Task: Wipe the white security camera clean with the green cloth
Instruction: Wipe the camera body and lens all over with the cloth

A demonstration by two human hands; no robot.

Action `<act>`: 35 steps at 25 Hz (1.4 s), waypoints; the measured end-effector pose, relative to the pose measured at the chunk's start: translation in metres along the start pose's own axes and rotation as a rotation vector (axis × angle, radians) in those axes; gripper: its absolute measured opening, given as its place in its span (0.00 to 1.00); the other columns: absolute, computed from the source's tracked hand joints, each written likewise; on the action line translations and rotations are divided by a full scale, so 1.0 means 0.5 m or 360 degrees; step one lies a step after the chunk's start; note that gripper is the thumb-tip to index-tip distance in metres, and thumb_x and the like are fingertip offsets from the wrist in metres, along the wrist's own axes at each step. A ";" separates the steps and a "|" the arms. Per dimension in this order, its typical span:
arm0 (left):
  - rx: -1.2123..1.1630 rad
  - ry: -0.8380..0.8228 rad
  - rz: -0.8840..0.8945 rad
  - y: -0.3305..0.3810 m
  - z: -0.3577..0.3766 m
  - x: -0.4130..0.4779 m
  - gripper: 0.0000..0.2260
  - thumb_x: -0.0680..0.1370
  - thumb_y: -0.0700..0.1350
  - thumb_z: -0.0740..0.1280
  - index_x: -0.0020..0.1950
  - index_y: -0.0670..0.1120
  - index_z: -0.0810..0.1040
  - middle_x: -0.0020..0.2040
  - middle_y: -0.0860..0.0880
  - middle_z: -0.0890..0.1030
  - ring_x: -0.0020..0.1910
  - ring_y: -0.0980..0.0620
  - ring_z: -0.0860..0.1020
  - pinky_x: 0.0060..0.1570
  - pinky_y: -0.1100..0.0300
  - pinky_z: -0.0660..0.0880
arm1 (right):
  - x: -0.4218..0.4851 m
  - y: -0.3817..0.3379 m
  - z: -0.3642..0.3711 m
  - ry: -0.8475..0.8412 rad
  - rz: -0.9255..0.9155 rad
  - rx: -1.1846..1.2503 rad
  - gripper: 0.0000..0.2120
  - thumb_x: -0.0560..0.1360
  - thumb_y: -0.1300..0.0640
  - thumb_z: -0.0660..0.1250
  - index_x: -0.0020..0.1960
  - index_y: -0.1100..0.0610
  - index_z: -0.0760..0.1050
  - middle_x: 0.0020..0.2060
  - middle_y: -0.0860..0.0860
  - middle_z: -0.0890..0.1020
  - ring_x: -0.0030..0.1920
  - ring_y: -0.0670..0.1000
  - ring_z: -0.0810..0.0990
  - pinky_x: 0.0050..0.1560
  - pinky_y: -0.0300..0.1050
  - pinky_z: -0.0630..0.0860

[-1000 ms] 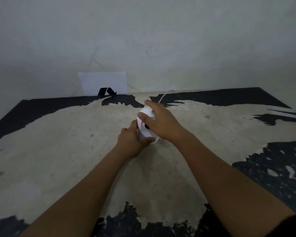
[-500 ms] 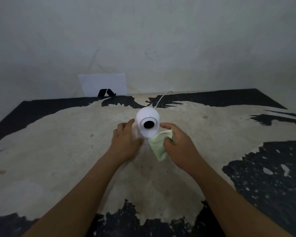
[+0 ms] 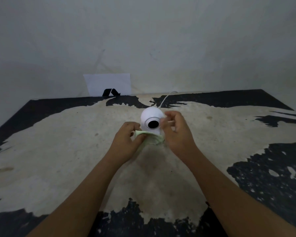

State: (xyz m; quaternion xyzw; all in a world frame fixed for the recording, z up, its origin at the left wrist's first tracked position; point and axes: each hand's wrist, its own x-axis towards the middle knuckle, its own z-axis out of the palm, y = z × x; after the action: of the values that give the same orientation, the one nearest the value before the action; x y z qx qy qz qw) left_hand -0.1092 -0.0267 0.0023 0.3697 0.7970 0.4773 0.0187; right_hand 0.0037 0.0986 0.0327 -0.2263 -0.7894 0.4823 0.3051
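The white security camera [image 3: 150, 115] stands upright mid-table, its black lens facing me and a white cable [image 3: 166, 98] running back to the wall. The pale green cloth [image 3: 154, 140] stretches across the front of the camera's base. My left hand [image 3: 126, 144] pinches the cloth's left end between thumb and fingers. My right hand [image 3: 177, 132] is at the camera's right side, fingers blurred and spread near the head. The cloth's right end reaches this hand's palm; whether it grips the cloth is unclear.
The table [image 3: 58, 151] has a worn beige top with black patches at its edges. A white card with a black mark [image 3: 108, 84] leans against the wall at the back left. The wall runs close behind the table.
My right hand came off the camera's top with the cloth and brought it in front of the base. My left hand left the base and pinched the cloth's left end.
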 end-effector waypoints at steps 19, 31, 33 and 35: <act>-0.0044 0.0317 -0.0383 0.015 0.127 0.049 0.35 0.66 0.55 0.74 0.67 0.45 0.64 0.61 0.43 0.69 0.58 0.45 0.70 0.54 0.54 0.67 | 0.102 0.033 0.029 -0.0063 0.0149 0.0138 0.15 0.78 0.49 0.61 0.61 0.52 0.77 0.59 0.49 0.80 0.59 0.49 0.77 0.63 0.53 0.74; -0.0020 -0.0210 -0.0236 -0.018 0.037 0.052 0.26 0.71 0.51 0.71 0.66 0.49 0.66 0.58 0.49 0.75 0.54 0.48 0.74 0.49 0.56 0.71 | 0.092 0.031 0.021 -0.0084 0.0063 0.0089 0.16 0.78 0.50 0.60 0.62 0.52 0.76 0.59 0.49 0.80 0.56 0.47 0.77 0.59 0.44 0.74; 0.0080 -0.0027 -0.0296 -0.012 0.075 0.051 0.33 0.66 0.58 0.72 0.65 0.48 0.65 0.58 0.46 0.74 0.54 0.45 0.74 0.51 0.49 0.73 | 0.092 0.030 0.021 -0.0076 0.0045 0.0053 0.16 0.78 0.50 0.60 0.63 0.52 0.76 0.59 0.49 0.80 0.57 0.46 0.77 0.59 0.43 0.73; 0.0193 0.0153 -0.0363 -0.003 0.104 0.050 0.36 0.63 0.63 0.72 0.64 0.47 0.65 0.57 0.44 0.73 0.53 0.43 0.73 0.52 0.46 0.73 | 0.093 0.030 0.022 -0.0081 0.0053 0.0043 0.16 0.78 0.50 0.60 0.63 0.52 0.76 0.59 0.49 0.80 0.58 0.46 0.77 0.60 0.43 0.73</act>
State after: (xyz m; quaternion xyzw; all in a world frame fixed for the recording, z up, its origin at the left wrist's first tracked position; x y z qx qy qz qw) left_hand -0.1081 0.0271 -0.0189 0.2539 0.8612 0.4402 0.0123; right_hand -0.0361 0.1286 0.0280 -0.2229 -0.7865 0.5035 0.2797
